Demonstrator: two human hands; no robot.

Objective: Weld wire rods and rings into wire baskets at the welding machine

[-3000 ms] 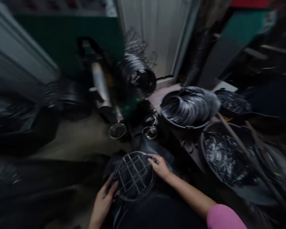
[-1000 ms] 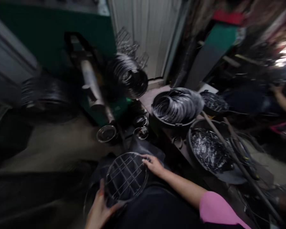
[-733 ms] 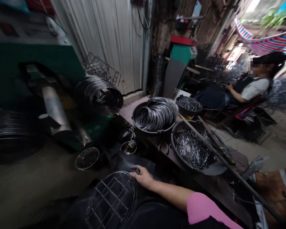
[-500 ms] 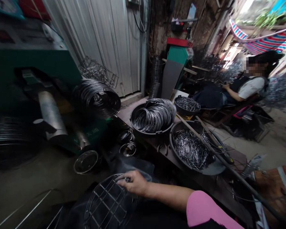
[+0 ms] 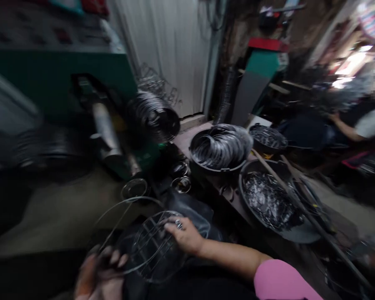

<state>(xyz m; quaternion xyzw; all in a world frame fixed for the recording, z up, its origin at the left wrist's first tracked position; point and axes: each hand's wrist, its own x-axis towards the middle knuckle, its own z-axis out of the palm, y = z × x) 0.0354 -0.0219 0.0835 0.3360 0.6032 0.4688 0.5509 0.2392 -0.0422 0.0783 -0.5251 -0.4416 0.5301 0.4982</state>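
A round wire grid [image 5: 153, 248] lies on dark cloth over my lap at the bottom middle. My right hand [image 5: 184, 235], a ring on one finger, rests on the grid's upper right rim with fingers curled over the wire. My left hand [image 5: 101, 273] is blurred at the bottom left; its fingers seem to hold the grid's left edge, and a loose wire ring [image 5: 125, 206] smears above it. A pink sleeve [image 5: 281, 281] covers my right upper arm.
A black basin of wire rings [image 5: 220, 148] and a basin of short wire pieces [image 5: 270, 200] stand on a low bench at right. A coil of wire [image 5: 153, 114] sits on a green machine [image 5: 62, 79]. Another person [image 5: 362, 121] sits at far right.
The view has swung back to the left and down. My left hand has come into view at the grid's left edge, with a loose wire ring. My right hand stays on the rim.
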